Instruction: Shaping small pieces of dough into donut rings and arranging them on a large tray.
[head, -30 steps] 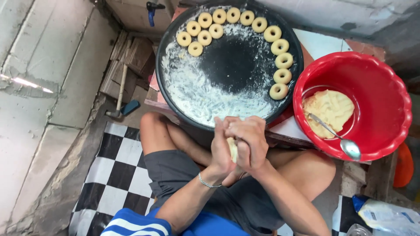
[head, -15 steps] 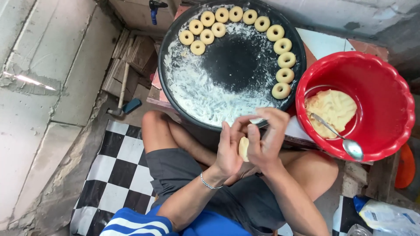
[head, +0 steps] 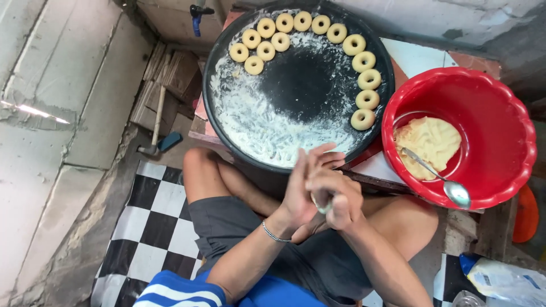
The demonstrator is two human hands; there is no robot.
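My left hand (head: pixel 300 190) and my right hand (head: pixel 335 193) are pressed together over my lap, with a small piece of pale dough (head: pixel 322 206) between the palms; only a sliver of it shows. Just beyond the hands lies a round black tray (head: pixel 224 62) dusted with white flour. Several ring-shaped dough pieces (head: pixel 364 79) line its far and right rim. To the right stands a red basin (head: pixel 500 108) holding a lump of yellow dough (head: pixel 427 139) and a metal spoon (head: pixel 449 185).
I sit cross-legged on a black-and-white checkered mat (head: pixel 153 227). A hammer (head: pixel 156 133) lies left of the tray beside stacked wood. A concrete wall is at left. A plastic bag (head: pixel 500 281) lies at the lower right.
My hands have shifted from rolling upright to pressing palm to palm, and the dough is now nearly hidden between them. The tray and basin have not moved.
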